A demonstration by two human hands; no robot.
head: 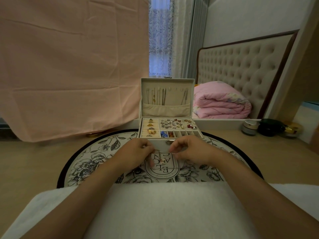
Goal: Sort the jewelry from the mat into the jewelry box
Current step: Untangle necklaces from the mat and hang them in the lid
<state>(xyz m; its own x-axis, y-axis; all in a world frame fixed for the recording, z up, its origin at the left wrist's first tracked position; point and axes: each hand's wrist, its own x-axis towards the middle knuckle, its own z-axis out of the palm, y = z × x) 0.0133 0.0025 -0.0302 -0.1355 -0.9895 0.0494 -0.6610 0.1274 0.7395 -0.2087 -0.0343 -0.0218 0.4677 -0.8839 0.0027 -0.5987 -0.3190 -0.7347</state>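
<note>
Necklace [161,162], thin chain with a small pendant: hanging just above the floral mat [107,149], in front of the open jewelry box [160,142]. Left grip [138,153] and right grip [189,150] are each pinching the chain. Box and mat are sitting on the desk [34,161].

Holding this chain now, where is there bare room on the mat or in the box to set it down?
Free: mat left of the left hand, out to its black rim; mat right of the right hand; the small front compartments right of the amber pieces; lid hooks at middle right. Crowded: earring tray, ring rolls, mat centre under the chain.
</note>
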